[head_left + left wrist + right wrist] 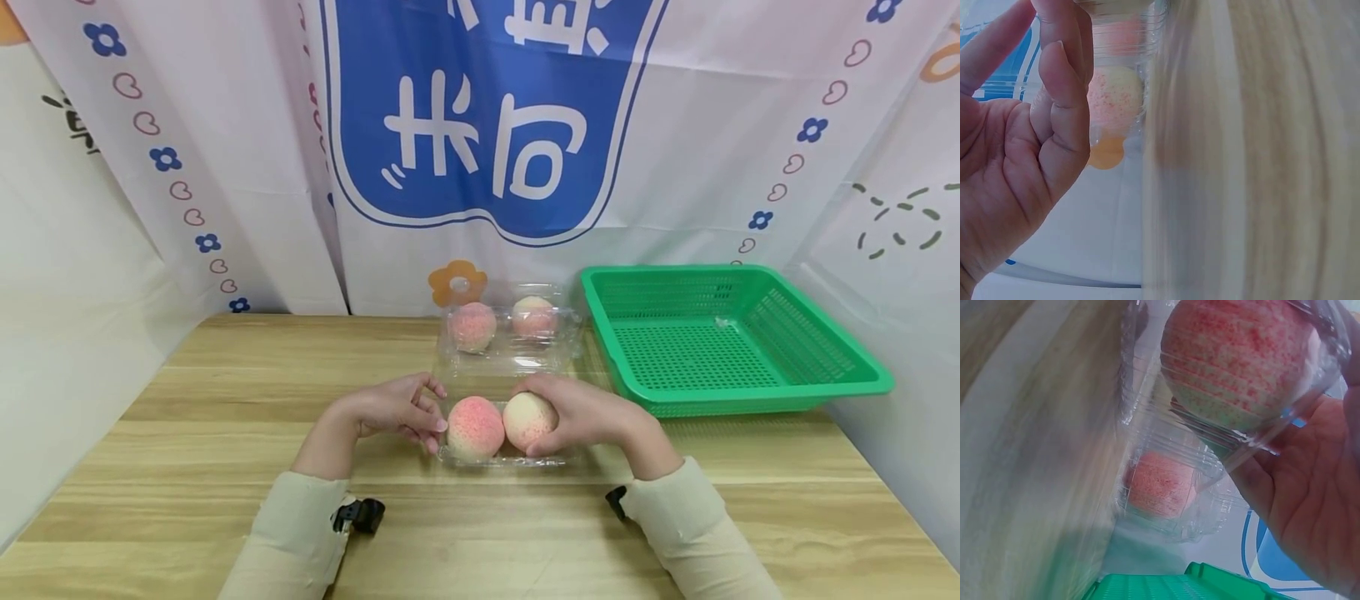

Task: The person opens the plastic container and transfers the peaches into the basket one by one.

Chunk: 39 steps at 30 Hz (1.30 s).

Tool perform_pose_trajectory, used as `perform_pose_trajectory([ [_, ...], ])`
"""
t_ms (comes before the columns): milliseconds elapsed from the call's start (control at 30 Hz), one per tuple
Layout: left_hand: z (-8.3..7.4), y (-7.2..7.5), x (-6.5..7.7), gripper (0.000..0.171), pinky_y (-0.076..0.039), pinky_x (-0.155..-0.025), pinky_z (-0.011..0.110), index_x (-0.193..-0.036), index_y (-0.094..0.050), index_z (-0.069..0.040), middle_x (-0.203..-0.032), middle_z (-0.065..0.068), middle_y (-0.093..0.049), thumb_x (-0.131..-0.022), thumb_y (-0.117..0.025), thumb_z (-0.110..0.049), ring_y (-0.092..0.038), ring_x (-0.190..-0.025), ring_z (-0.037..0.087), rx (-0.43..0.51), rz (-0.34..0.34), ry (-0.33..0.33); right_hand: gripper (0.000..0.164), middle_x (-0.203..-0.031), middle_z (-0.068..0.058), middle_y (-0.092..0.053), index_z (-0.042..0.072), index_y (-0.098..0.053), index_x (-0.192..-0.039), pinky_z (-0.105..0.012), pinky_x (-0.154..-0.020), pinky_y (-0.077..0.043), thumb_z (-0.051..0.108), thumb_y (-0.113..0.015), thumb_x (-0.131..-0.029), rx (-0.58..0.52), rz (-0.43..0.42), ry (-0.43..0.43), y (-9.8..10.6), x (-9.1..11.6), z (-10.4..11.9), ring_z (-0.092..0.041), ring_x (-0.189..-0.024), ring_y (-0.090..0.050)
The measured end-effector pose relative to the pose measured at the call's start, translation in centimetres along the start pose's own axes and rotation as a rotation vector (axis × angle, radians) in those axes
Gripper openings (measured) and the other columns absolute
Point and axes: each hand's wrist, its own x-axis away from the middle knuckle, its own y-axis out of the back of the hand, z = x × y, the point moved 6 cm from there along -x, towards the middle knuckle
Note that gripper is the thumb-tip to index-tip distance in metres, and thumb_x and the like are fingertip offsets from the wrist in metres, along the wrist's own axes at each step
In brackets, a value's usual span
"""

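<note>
A clear plastic clamshell box lies unfolded on the table in front of me, its front half holding two fuzzy peaches. My right hand curls its fingers and thumb round the pale right-hand peach; in the right wrist view that peach shows through the box's ribbed wall. To its left sits a pinker peach. My left hand is at the box's left edge, fingers loosely bent and thumb close beside the pink peach. The left wrist view shows nothing in its palm.
Behind, another clear box holds a pink peach and a paler peach. A green plastic basket stands at the back right, a small clear scrap inside it. A printed white cloth hangs along the table's back edge.
</note>
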Motion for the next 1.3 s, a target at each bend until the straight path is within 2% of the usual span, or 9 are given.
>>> perform_pose_trajectory([
  [200,-0.1,0.0,0.1,0.054,-0.054,-0.066,0.026,-0.133,-0.025,0.005,-0.08,0.004,-0.071,-0.094,-0.062,-0.003,-0.07,-0.067,0.012,0.0,-0.001,-0.003,0.061,-0.119,0.0,-0.065,0.015,-0.059,-0.125,-0.036,-0.09,-0.052,0.032,-0.086,-0.073,-0.009,-0.022,0.026,0.5,0.1,0.2,-0.016,-0.105,-0.061],
  [467,0.0,0.0,0.1,0.055,-0.05,-0.062,0.024,-0.134,-0.025,0.005,-0.08,0.005,-0.071,-0.094,-0.062,-0.003,-0.071,-0.066,0.013,-0.014,-0.001,-0.005,0.063,-0.119,-0.001,-0.064,0.015,-0.058,-0.126,-0.036,-0.088,-0.052,0.033,-0.086,-0.073,-0.025,-0.037,0.016,0.8,0.3,0.1,-0.017,-0.105,-0.061],
  [700,0.0,0.0,0.1,0.057,-0.05,-0.063,0.024,-0.135,-0.024,0.006,-0.08,0.005,-0.07,-0.094,-0.063,-0.004,-0.071,-0.067,0.013,-0.022,-0.003,-0.005,0.062,-0.118,0.001,-0.064,0.017,-0.058,-0.126,-0.035,-0.088,-0.053,0.034,-0.087,-0.073,-0.04,-0.064,0.019,1.1,0.5,-0.1,-0.015,-0.105,-0.061],
  [1067,-0.1,0.0,0.0,0.054,-0.049,-0.063,0.024,-0.132,-0.026,0.005,-0.079,0.005,-0.07,-0.095,-0.063,-0.005,-0.071,-0.066,0.012,-0.033,0.01,-0.016,0.064,-0.117,-0.002,-0.063,0.015,-0.056,-0.126,-0.033,-0.085,-0.053,0.036,-0.087,-0.074,-0.046,-0.087,0.025,2.0,0.7,0.0,-0.017,-0.103,-0.062],
  [1300,-0.1,0.0,0.0,0.053,-0.049,-0.064,0.024,-0.132,-0.025,0.005,-0.08,0.005,-0.07,-0.096,-0.062,-0.005,-0.071,-0.067,0.012,-0.034,0.013,-0.018,0.065,-0.117,-0.003,-0.063,0.013,-0.056,-0.126,-0.036,-0.086,-0.053,0.034,-0.088,-0.074,-0.031,-0.142,0.041,2.7,1.1,0.3,-0.018,-0.103,-0.062],
])
